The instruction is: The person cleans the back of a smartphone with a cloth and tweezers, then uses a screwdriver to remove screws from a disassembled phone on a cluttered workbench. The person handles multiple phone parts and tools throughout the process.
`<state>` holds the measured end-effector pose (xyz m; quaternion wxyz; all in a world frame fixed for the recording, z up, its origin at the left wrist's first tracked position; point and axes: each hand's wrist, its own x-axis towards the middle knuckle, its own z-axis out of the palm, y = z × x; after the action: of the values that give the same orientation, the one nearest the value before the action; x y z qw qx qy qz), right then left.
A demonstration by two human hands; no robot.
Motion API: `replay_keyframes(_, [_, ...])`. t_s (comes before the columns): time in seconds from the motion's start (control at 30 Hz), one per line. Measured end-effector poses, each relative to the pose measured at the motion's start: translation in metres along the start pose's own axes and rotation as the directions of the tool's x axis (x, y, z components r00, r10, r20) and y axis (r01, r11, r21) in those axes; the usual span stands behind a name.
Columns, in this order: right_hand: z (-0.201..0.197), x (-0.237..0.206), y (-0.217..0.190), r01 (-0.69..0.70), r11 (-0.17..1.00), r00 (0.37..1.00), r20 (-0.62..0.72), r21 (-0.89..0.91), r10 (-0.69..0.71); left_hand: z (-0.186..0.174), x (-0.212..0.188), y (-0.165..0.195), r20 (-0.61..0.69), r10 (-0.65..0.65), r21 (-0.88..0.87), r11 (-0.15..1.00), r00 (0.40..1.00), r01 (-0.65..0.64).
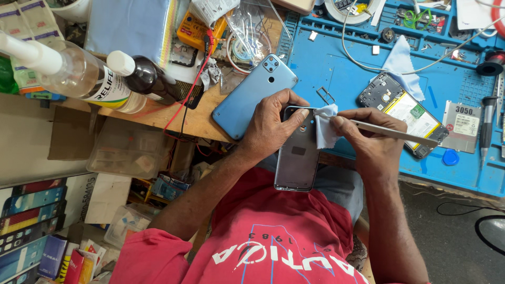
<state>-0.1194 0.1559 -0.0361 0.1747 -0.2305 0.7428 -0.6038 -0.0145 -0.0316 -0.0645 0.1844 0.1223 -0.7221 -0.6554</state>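
**Wiping the inside of a phone back cover**

The step in hand looks like cleaning. The left hand [271,129] holds a grey plastic phone back cover [298,158] over the lap, just off the edge of the counter, inner face up, fingers curled over its top corner and thumb along its side. The right hand [368,138] pinches a slim metal tweezer-like tool [394,132] between thumb and forefinger, and its tip presses a small pale-blue wipe [325,125] against the cover's upper edge, near the camera cut-out. Both grips are closed on what they hold — neither hand is spread.

By my judgement, the next move calls for light, steady pressure along the rim, with the cover braced so that it does not flex; the wipe is soft and crumpled, and could slip off the narrow tip.

The cover is smooth, thin and matt, with rounded corners and a small dark patch at its middle. Beside it on the wooden counter [197,123] lies a glossy light-blue phone back panel [252,94] with a square camera cluster. To the right, on a blue rubbery work mat [336,68] with moulded trays, rests an opened phone body [402,113] showing its battery and circuit board, partly under a second pale-blue cloth [402,66]. A clear plastic spray bottle [79,76] and a dark bottle with a white cap [144,78] lie at the left.
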Motion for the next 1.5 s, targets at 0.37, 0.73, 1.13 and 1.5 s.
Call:
replay_keyframes(0.37, [0.010,-0.008,0.009,0.068,0.991,0.995,-0.084,0.116,-0.058,0.000,-0.001,-0.002,-0.008,0.020,-0.009,1.000,1.000,-0.020])
replay_keyframes(0.73, [0.002,-0.001,0.003,0.008,0.998,1.000,0.010,0.058,-0.008,-0.001,-0.001,-0.001,-0.016,0.025,0.040,0.999,1.000,-0.025])
replay_keyframes(1.13, [0.008,-0.008,0.011,0.167,0.983,0.984,-0.049,-0.082,-0.171,-0.002,-0.002,-0.001,-0.028,0.027,0.070,0.997,0.999,-0.025])
replay_keyframes(1.5, [-0.021,-0.035,0.014,0.180,0.959,0.974,-0.179,0.220,-0.142,-0.001,-0.001,0.000,-0.002,-0.011,-0.066,0.998,1.000,0.011])
